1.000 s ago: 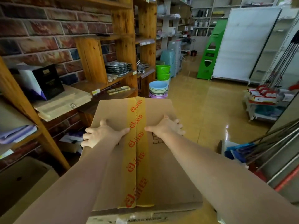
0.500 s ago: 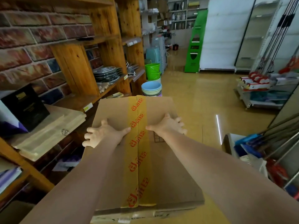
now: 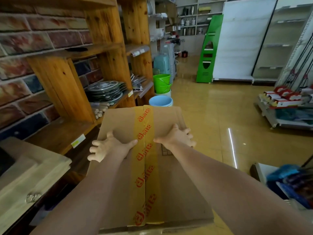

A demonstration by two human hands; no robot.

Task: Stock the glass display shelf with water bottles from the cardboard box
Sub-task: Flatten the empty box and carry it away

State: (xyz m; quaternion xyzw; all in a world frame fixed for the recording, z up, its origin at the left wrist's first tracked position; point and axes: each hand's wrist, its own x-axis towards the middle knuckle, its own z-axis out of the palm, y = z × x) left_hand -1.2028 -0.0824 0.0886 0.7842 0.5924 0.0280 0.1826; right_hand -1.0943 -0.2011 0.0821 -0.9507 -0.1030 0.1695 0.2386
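Two hands carry one sealed cardboard box at about waist height above the tan floor, top face toward the camera. Left hand lies on the lid with fingers spread and curled over the left edge; right hand mirrors it, fingers wrapped over the right edge, thumbs pointing inward toward the centre seam. Judgement: the grip across both side edges steadies a wide, probably heavy load while walking; forearms run along the lid as extra support.

Box not yet opened: a yellow tape strip runs the full length of the lid seam, printed with repeated red characters and a logo I cannot read. A small printed grid shows beside the right wrist, also illegible.

No water bottles visible. No glass display shelf identifiable. Wooden shelving to the left holds stacked metal plates; price tags there unreadable. Green buckets stand ahead.
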